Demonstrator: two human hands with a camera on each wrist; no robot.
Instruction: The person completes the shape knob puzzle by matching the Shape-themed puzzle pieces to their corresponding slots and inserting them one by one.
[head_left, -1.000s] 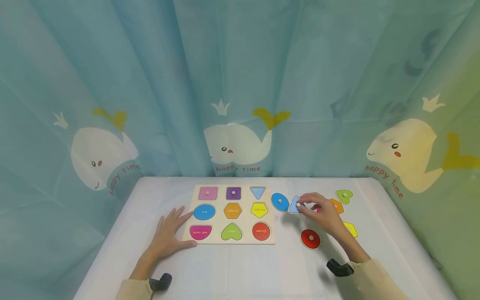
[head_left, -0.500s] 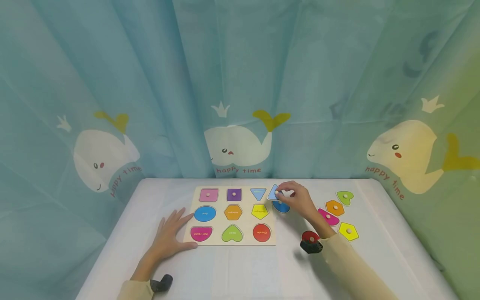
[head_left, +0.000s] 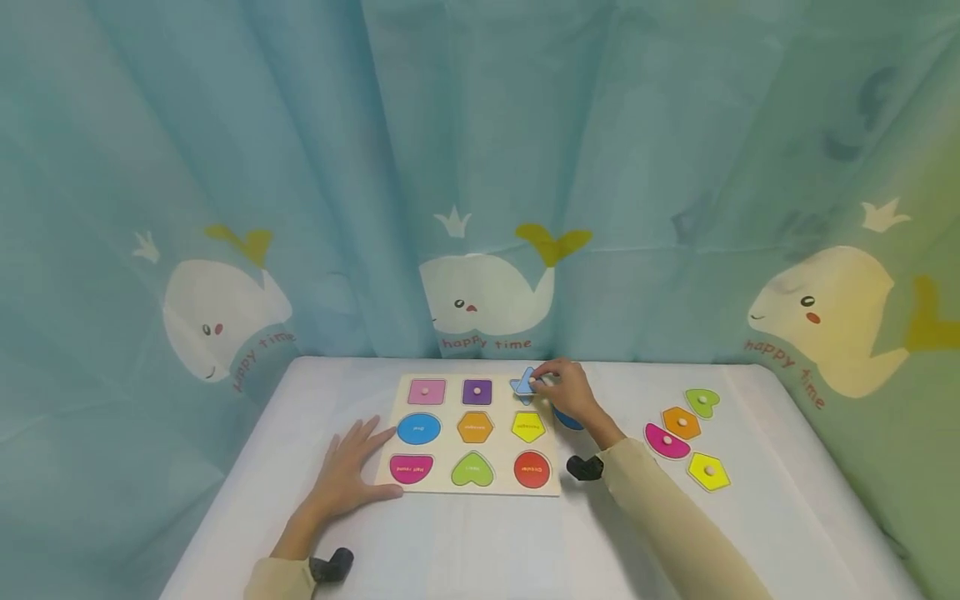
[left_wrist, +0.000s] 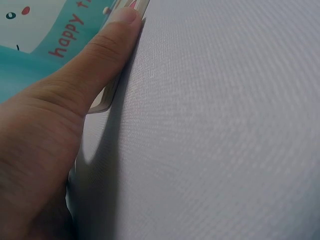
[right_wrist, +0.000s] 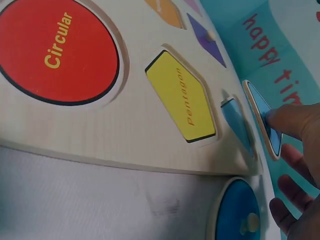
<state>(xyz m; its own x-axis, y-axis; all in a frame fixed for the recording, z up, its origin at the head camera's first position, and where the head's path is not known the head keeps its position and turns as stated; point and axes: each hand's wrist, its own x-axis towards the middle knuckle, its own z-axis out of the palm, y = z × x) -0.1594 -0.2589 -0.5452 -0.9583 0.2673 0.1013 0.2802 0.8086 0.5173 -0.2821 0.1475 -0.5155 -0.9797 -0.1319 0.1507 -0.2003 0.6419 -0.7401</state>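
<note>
My right hand (head_left: 572, 392) pinches the knob of a light blue triangle puzzle piece (head_left: 523, 383). The piece hangs over the blue triangle recess at the far right corner of the wooden shape board (head_left: 502, 450); its point faces away, opposite to the recess. In the right wrist view the triangle piece (right_wrist: 261, 110) is tilted and apart from the triangle recess (right_wrist: 236, 120). My left hand (head_left: 345, 471) rests spread at the board's left side, its thumb (left_wrist: 107, 42) touching the front edge near the corner. A pink rectangle piece (head_left: 426, 398) and a purple square piece (head_left: 477, 400) sit in their recesses.
Beside the board's right edge lies a blue oval piece (right_wrist: 235, 215), partly behind my right hand. Farther right on the white table are green heart (head_left: 702, 403), orange hexagon (head_left: 673, 418), magenta half-round (head_left: 663, 446) and yellow pentagon (head_left: 705, 479) pieces. A teal curtain (head_left: 360, 208) hangs behind.
My right hand has carried the triangle piece leftward, from beside the oval piece to over the board's triangle recess. My sleeve now hides the red circle piece. The left hand stays at the board.
</note>
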